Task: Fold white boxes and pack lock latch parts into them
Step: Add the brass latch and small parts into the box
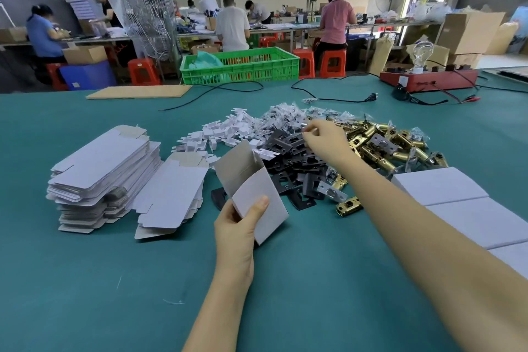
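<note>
— Where's the box?

— My left hand grips the open white box, mouth tilted up-left.

— And the parts?

— My right hand fingers pinch a small bagged part above the pile, beyond and right of it.

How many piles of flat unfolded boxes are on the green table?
2. A tall stack of flat boxes sits at the left, and a shorter stack leans right beside it, nearer the left hand. More may lie out of view.

Single head-worn wide-angle view, forward and down, close over green table, edges seemingly distorted.
</note>
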Demonstrator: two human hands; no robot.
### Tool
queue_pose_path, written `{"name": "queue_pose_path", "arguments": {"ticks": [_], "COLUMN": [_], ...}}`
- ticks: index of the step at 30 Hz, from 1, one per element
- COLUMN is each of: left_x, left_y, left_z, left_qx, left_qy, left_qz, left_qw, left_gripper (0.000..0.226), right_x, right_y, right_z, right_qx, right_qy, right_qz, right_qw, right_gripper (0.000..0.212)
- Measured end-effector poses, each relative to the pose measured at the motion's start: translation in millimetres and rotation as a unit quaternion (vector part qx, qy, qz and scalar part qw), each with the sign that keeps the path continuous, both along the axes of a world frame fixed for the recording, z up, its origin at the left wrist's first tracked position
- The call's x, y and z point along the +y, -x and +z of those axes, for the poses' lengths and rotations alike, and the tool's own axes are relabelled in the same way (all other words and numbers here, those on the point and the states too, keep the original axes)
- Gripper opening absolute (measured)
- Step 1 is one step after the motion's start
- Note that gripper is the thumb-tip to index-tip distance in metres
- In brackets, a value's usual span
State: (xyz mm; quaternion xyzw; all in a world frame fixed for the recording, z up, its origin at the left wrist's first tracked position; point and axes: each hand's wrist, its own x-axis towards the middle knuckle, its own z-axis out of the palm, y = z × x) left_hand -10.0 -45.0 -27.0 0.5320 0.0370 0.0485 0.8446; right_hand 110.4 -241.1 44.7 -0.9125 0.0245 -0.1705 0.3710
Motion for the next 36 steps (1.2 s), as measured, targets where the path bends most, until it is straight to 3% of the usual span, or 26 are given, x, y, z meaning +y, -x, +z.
{"name": "queue_pose_path", "arguments": {"ticks": [5, 11, 20, 23, 26, 29, 32, 36], "left_x": [0.9, -0.5, -2.1, -3.0, -2.2, -2.0, -2.8, -4.0], "left_y": [0.5, 1.4, 3.6, 3.3, 2.6, 2.4, 2.2, 2.8], "left_z": [2.3, 0.6, 2.1, 2.3, 1.0, 0.7, 1.8, 3.3], "left_qx": [-0.007, -0.011, -0.023, -0.022, -0.019, -0.017, -0.018, -0.01], "left_qy": [-0.003, -0.058, -0.087, -0.088, -0.083, -0.083, -0.09, -0.095], "left_qz": [-0.012, -0.036, -0.065, -0.07, -0.065, -0.059, -0.056, -0.05], "left_qw": [1.0, 0.998, 0.994, 0.993, 0.994, 0.995, 0.994, 0.994], "left_gripper": [0.042, 0.029, 0.025, 0.026, 0.026, 0.028, 0.031, 0.022], "right_x": [34.0, 61.1, 63.1, 61.4, 63.0, 63.6, 59.8, 45.7], "right_y": [-53.3, -92.8, -129.0, -128.6, -123.7, -112.2, -84.1, -24.4], "right_z": [-13.5, -31.2, -48.4, -52.4, -53.4, -44.9, -31.2, -18.1], "right_qx": [0.044, 0.07, 0.157, 0.151, 0.11, 0.055, -0.038, -0.067], "right_qy": [0.134, 0.271, 0.397, 0.404, 0.369, 0.267, 0.037, -0.291], "right_qz": [0.068, 0.132, 0.125, 0.127, 0.105, 0.091, 0.058, 0.016], "right_qw": [0.988, 0.951, 0.896, 0.893, 0.917, 0.958, 0.997, 0.954], "right_gripper": [0.03, 0.031, 0.032, 0.033, 0.032, 0.032, 0.038, 0.038]}}
